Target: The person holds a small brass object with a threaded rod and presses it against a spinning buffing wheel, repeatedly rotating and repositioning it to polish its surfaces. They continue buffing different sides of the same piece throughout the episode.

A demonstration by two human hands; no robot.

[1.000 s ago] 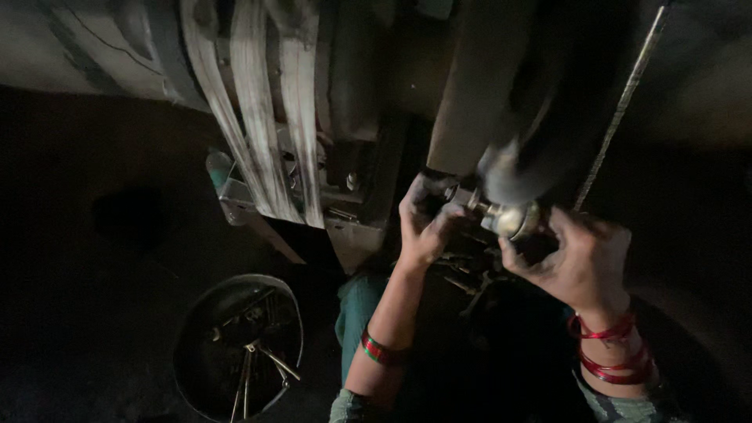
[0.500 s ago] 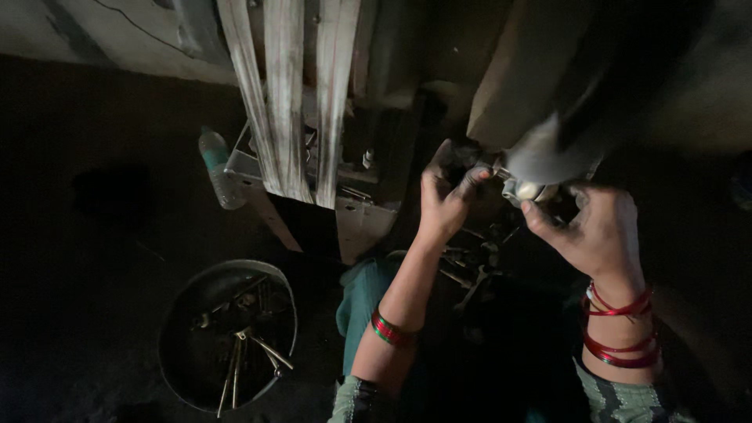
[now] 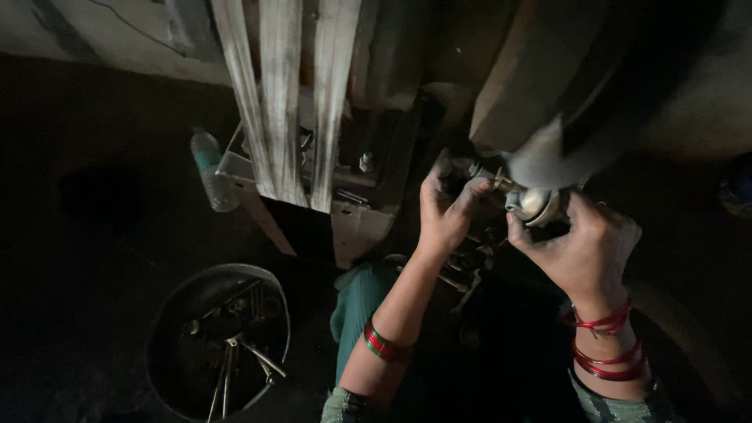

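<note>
Small rounded metal fitting [image 3: 534, 205], pale and shiny, sat at the lower end of a dark machine part [image 3: 548, 157] near upper centre-right of the view, just under a big slanting housing [image 3: 525, 70]. Finish dull silver with a brassy glint; finer detail lost in low light.

Right hand [image 3: 583, 251] cupped the fitting from below and from the right, fingers curled close round it, thumb pressed to its left edge; grip nearly closed on the fitting. Left hand [image 3: 446, 207] was just to the left, fingers bent and pinched on a thin metal stem [image 3: 484, 174] that ran into the fitting; grip closed there, though what exactly sat between the fingertips could not be made out. Hands near each other, not touching.

Red bangles [image 3: 607, 345] on the right wrist, a red and green bangle [image 3: 382, 343] on the left forearm.

No labels or signs legible. Clear plastic bottle [image 3: 211, 176] with a greenish band lay tilted at left, beside a pale metal bracket [image 3: 243, 168]. Three worn pale straps [image 3: 282, 94] hung down the machine's face at top centre. Lower left, on the dark floor, a round dark pan [image 3: 168, 313] held loose long metal tools [image 3: 235, 360]. Small metal parts [image 3: 462, 270] lay below the hands, dim
</note>
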